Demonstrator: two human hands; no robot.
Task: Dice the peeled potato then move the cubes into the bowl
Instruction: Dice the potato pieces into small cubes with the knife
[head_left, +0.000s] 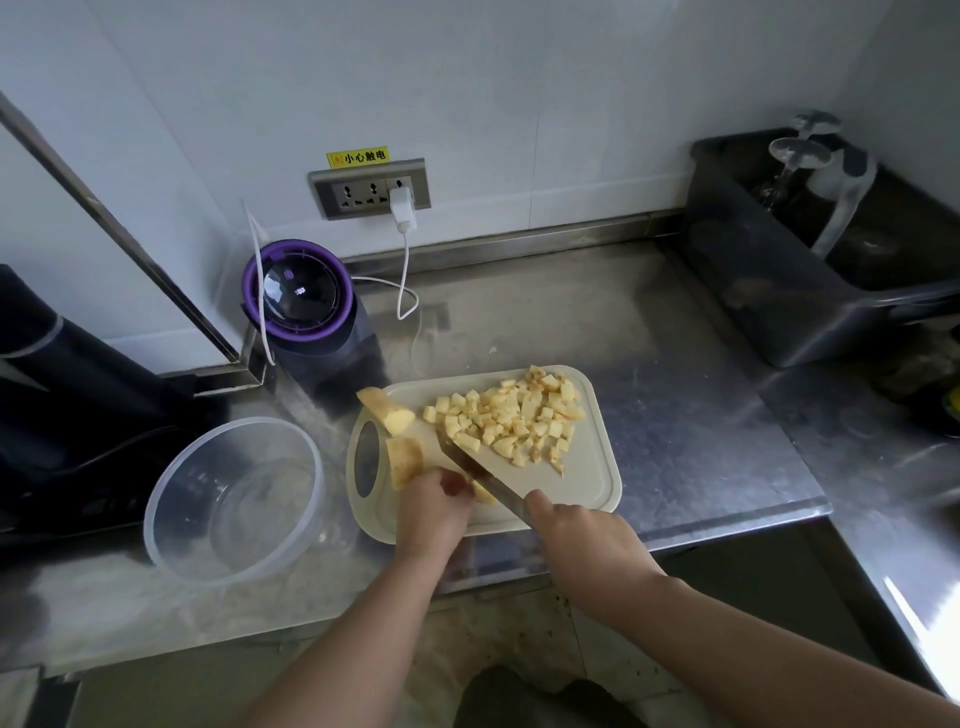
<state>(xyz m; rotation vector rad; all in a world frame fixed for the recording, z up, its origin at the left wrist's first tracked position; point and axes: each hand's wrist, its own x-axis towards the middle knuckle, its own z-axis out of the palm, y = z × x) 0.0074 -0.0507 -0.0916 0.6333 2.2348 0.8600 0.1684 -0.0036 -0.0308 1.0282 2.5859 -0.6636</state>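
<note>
Steel counter (675, 415) backed by white wall (519, 104); bowl (234, 514) set beside board (582, 483). Knife (483, 475) gripped by R hand (582, 540), potato piece (484, 494) by L hand (431, 512).

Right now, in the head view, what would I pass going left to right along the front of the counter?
Clear bowl → uncut potato chunks → pile of diced cubes → dark tub.
</note>
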